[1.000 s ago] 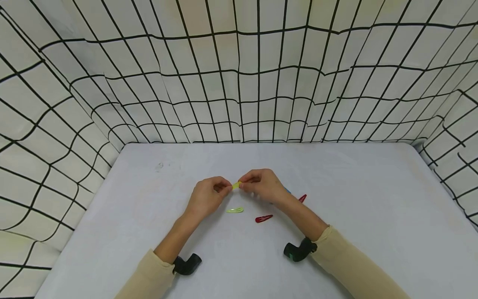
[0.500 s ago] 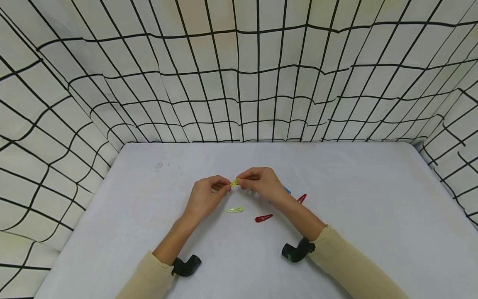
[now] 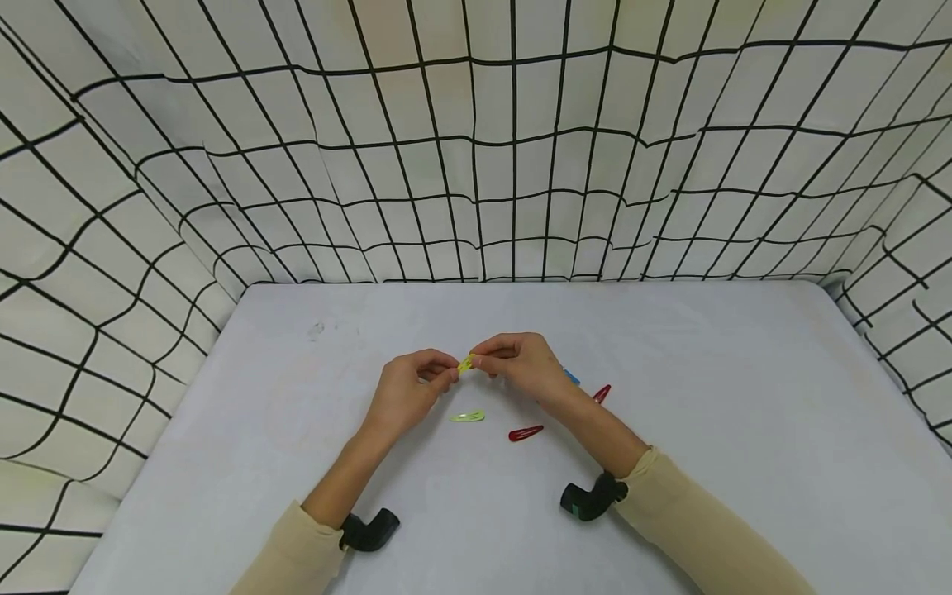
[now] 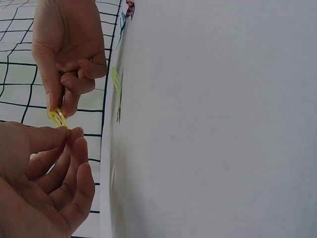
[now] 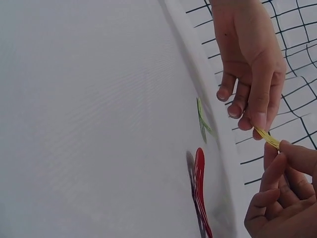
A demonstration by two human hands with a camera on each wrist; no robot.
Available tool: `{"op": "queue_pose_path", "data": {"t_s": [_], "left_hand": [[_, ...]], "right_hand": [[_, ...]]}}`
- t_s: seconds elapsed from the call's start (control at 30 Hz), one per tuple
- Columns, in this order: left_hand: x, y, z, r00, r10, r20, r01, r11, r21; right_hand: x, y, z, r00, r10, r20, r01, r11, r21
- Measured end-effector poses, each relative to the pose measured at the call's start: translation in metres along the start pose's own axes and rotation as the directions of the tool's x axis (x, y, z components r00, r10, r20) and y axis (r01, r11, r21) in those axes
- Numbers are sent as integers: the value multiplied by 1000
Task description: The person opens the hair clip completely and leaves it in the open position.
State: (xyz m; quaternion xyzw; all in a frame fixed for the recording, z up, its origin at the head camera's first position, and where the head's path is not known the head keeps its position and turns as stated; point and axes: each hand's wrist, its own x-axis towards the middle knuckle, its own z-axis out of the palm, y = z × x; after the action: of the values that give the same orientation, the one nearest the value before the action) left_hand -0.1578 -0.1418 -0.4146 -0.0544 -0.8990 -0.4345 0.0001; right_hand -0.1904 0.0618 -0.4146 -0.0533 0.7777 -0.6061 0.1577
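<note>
A yellow snap hair clip is held above the table between both hands. My left hand pinches one end between thumb and fingertips. The other end is pinched by my right hand. In the left wrist view, slots show in the middle of the yellow clip, while its ends are covered by fingers. Below the hands, a light green hair clip lies on the table. A red hair clip lies to its right. Another red clip and a blue clip are partly hidden behind my right forearm.
The white table ends at a white wall with a black grid at the back and sides. Black curved devices are strapped at both wrists, over beige sleeves.
Both hands have shifted very slightly left, and the yellow clip has turned a little between them, so its slots show more. The clips on the table have stayed put.
</note>
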Motion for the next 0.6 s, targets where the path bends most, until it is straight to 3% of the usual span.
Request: {"op": "queue_pose_path", "data": {"t_s": [0.23, 0.6], "left_hand": [[-2, 2, -3, 1000, -24, 6, 24, 999, -43], [-2, -1, -5, 1000, 5, 11, -4, 996, -88]], "right_hand": [[0, -3, 0, 1000, 13, -18, -13, 1000, -1], [0, -5, 0, 1000, 12, -7, -12, 1000, 20]]}}
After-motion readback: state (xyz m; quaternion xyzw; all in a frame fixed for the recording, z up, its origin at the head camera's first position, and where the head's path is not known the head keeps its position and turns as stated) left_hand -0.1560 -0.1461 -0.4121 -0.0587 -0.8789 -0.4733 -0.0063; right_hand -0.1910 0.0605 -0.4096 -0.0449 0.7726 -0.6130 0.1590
